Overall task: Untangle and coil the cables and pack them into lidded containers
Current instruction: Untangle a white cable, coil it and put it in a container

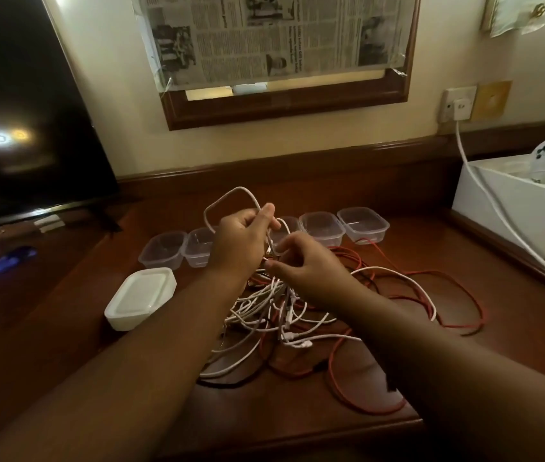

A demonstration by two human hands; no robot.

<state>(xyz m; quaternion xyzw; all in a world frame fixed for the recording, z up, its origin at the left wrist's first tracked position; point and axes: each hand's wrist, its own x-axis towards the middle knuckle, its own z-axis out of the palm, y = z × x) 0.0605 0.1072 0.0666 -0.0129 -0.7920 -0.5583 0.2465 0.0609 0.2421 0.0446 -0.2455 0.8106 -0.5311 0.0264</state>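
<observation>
Left hand (243, 238) grips a white cable (228, 198), its rounded loop standing above the fist. Right hand (307, 271) pinches a thin strand just beside the left; which strand is uncertain in the blur. Beneath both lies a tangled heap of cables (297, 315), smooth white and red cords with some dark ones, on a glossy dark wooden desk (464, 248). Behind stand clear plastic tubs (362, 225), rounded rectangles in a row, lids off. One lidded white container (141, 296) sits left of the heap.
</observation>
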